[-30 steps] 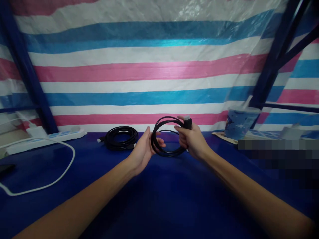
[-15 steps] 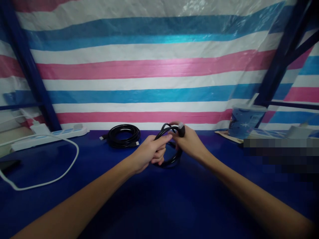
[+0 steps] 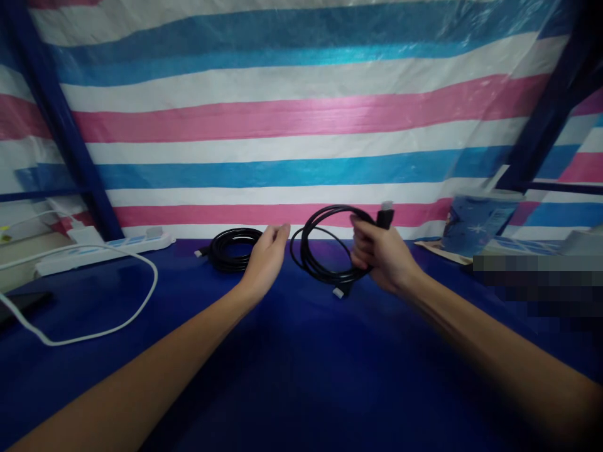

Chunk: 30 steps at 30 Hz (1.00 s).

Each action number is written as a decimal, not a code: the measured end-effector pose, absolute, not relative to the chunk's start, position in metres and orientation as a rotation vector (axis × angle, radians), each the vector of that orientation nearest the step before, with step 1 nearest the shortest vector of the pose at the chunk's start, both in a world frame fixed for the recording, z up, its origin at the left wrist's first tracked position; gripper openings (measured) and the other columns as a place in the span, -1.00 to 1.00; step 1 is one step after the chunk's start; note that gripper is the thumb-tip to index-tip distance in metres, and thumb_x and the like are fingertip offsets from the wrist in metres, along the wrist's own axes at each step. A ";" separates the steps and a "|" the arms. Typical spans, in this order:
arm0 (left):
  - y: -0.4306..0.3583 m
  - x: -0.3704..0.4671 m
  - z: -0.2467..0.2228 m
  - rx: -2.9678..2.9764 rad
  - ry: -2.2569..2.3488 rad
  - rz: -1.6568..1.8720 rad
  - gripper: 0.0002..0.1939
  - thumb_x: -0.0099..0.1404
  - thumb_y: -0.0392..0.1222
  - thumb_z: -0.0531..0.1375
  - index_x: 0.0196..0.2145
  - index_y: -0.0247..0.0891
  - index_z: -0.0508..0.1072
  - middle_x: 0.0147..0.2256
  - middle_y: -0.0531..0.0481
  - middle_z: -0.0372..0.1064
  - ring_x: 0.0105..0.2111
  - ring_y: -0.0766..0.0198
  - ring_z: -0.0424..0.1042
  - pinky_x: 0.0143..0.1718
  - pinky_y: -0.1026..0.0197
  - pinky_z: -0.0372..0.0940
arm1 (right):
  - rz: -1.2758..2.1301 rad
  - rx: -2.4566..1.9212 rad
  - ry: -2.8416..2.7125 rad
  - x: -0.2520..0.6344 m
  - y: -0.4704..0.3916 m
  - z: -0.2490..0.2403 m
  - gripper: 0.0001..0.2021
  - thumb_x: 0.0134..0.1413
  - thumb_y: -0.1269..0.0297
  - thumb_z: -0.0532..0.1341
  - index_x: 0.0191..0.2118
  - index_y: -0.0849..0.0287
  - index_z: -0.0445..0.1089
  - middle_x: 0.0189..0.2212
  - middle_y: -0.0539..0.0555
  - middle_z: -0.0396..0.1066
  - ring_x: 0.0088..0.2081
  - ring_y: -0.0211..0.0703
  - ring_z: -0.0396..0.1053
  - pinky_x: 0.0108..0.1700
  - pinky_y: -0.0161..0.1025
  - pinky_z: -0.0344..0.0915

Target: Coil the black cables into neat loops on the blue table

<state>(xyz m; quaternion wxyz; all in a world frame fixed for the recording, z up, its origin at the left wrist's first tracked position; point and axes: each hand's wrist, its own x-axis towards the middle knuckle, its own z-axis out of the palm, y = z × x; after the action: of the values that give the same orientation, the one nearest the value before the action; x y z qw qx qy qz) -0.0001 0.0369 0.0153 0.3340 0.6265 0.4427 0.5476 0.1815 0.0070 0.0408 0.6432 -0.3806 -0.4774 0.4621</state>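
Observation:
My right hand (image 3: 384,254) is closed around one side of a coiled black cable (image 3: 306,251), holding the loops raised off the blue tabletop. One plug of that cable (image 3: 385,215), black with a pale tip, sticks up above my thumb; a second plug (image 3: 342,291) hangs under the loops. My left hand (image 3: 268,254) is apart from this cable, its fingers stretched upward with nothing visible in them. Behind it and partly covered lies another coiled black cable (image 3: 226,251) on the table, one pale-tipped plug pointing left.
A white power strip (image 3: 108,252) with a charger plugged in stands at the back left. A white cord (image 3: 153,282) loops over the table beside a dark flat object (image 3: 23,307). At the back right is a blue cup with a straw (image 3: 480,223). Striped sheeting (image 3: 282,144) hangs behind.
My left hand has let go of the cable coil and moved left, in front of the other coil. My right hand has carried its coil to the right, and the loops now hang wider.

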 end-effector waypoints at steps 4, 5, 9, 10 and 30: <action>0.033 0.006 0.011 1.272 0.871 1.118 -0.48 0.20 0.14 0.14 -0.04 -0.29 0.30 -0.03 -0.24 0.32 -0.12 0.13 0.35 -0.13 0.14 0.23 | 1.117 -0.773 -1.018 0.190 0.004 0.051 -0.64 0.13 0.29 0.11 -0.64 0.15 0.02 -0.78 -0.18 -0.24 -0.75 -0.45 -0.27 -0.73 -0.38 -0.19; 0.028 0.011 0.011 1.219 0.732 1.034 -0.47 0.22 0.15 0.11 -0.03 -0.32 0.30 -0.05 -0.26 0.34 -0.12 0.13 0.37 -0.11 0.14 0.24 | 1.139 -0.781 -1.034 0.190 0.005 0.050 -0.66 0.12 0.29 0.11 -0.62 0.16 0.04 -0.78 -0.18 -0.24 -0.75 -0.45 -0.28 -0.73 -0.38 -0.19; 0.008 0.026 0.017 1.137 0.428 0.972 -0.42 0.28 0.24 -0.04 -0.03 -0.31 0.31 -0.19 -0.22 0.44 -0.19 0.16 0.44 -0.15 0.16 0.27 | 1.012 -0.950 -1.169 0.184 0.010 0.036 -0.93 0.03 0.29 0.17 -0.36 0.15 0.27 -0.79 -0.21 -0.15 -0.77 -0.43 -0.22 -0.73 -0.38 -0.19; 0.003 0.028 0.019 1.164 0.415 0.975 -0.43 0.26 0.25 -0.03 -0.06 -0.30 0.33 -0.25 -0.19 0.46 -0.26 0.18 0.46 -0.20 0.17 0.28 | 0.905 -1.012 -1.222 0.182 0.012 0.032 -0.83 0.01 0.30 0.17 -0.21 0.15 0.30 -0.78 -0.20 -0.09 -0.77 -0.40 -0.17 -0.72 -0.37 -0.16; 0.021 -0.002 0.040 1.867 0.841 1.263 -0.80 0.14 -0.11 0.22 -0.33 -0.28 0.46 -0.63 0.12 0.16 -0.69 0.46 0.10 -0.63 0.32 0.00 | 1.130 -0.957 -1.391 0.160 -0.002 0.029 -0.60 0.06 0.13 0.18 -0.64 0.13 0.02 -0.78 -0.18 -0.14 -0.75 -0.43 -0.16 -0.65 -0.33 -0.01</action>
<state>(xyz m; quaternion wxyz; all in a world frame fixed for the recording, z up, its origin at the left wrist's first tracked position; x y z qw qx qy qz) -0.0016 0.0214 0.0396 0.3594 0.7241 0.3263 0.4900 0.1597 -0.0022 0.0293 0.5269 -0.4004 -0.5818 0.4729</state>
